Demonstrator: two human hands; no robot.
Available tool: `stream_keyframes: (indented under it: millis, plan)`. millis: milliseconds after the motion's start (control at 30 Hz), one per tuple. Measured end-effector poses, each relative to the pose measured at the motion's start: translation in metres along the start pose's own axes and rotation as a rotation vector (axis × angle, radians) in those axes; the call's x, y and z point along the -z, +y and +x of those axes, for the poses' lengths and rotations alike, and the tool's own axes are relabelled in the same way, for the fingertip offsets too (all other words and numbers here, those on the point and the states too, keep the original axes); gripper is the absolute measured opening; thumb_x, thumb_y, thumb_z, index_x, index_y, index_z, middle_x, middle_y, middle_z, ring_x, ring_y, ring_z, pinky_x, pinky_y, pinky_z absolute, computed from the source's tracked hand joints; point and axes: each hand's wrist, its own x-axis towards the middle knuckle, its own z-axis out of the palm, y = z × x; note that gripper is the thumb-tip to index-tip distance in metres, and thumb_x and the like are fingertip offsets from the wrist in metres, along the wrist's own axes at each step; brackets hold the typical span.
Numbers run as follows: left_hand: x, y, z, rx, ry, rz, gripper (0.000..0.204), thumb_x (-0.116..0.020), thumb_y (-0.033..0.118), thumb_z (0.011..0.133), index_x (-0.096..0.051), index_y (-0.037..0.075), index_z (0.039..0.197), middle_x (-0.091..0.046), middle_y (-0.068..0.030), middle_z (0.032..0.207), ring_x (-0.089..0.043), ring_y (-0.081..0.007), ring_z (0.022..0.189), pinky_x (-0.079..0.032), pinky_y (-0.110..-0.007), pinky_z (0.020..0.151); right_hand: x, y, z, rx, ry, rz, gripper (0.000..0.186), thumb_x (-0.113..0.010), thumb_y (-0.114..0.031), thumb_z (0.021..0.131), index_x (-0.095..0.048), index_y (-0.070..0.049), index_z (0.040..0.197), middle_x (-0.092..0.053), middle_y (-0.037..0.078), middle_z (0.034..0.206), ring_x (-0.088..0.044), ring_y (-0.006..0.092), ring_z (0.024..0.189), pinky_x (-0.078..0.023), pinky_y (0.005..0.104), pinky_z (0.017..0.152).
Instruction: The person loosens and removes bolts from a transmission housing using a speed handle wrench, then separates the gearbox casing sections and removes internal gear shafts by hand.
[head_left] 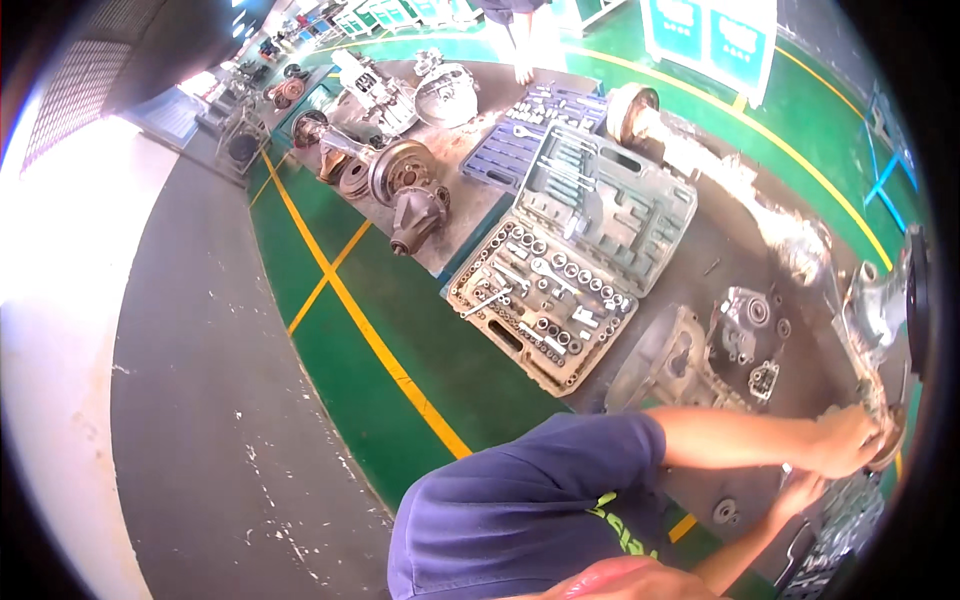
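Observation:
At the right of the head view my left hand [848,441] is closed against the brown, round end of a metal axle part [890,435]; what its fingers grip is hidden. Just below it, my right hand [800,492] is also closed, its fingertips partly covered by the left hand and wrist. A small shiny piece shows beside the right hand, too small to name. Left of my hands lie a metal gearbox casing [665,365], a housing with a round bearing [748,322] and a small metal plate with holes [764,380].
An open socket set case [545,305] lies on the workbench, its dark lid [612,195] folded back. Beyond are a blue tool tray [503,150] and a brake drum [403,172]. Another tool set [840,530] sits below my hands. A person's legs [523,45] show across the bench.

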Motion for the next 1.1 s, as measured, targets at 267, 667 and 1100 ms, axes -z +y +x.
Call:
stream_keyframes:
  millis: [267, 667, 1100]
  plan:
    - [-0.055, -0.003, -0.008, -0.061, -0.095, 0.065, 0.030, -0.061, 0.017, 0.086, -0.058, 0.001, 0.061, -0.055, -0.0210, 0.053, -0.059, -0.0444, 0.055, -0.047, -0.051, 0.053, -0.020, -0.014, -0.102, 0.012, -0.197, 0.245, 0.017, -0.059, -0.017, 0.098, -0.062, -0.001, 0.094, -0.059, 0.000, 0.076, -0.051, 0.0069, 0.067, -0.040, 0.0240, 0.060]
    - [-0.040, 0.010, -0.012, 0.107, 0.339, 0.375, 0.026, -0.056, 0.021, 0.097, -0.056, 0.002, 0.079, -0.056, -0.0172, 0.056, -0.054, -0.0358, 0.048, -0.041, -0.046, 0.053, -0.147, -0.037, 0.024, -0.093, -0.972, -0.095, 0.041, -0.054, -0.030, 0.102, -0.050, -0.007, 0.068, -0.044, -0.001, 0.056, -0.035, 0.0107, 0.049, -0.027, 0.0302, 0.049]
    - [-0.145, -0.014, -0.013, 0.135, -0.016, 0.426, 0.027, -0.062, 0.026, 0.093, -0.057, 0.001, 0.085, -0.060, -0.0161, 0.059, -0.061, -0.0390, 0.057, -0.045, -0.048, 0.052, -0.072, -0.054, 0.068, -0.302, -0.643, 0.392, 0.040, -0.048, -0.032, 0.106, -0.040, -0.013, 0.071, -0.034, -0.002, 0.059, -0.031, 0.0083, 0.052, -0.031, 0.0257, 0.051]
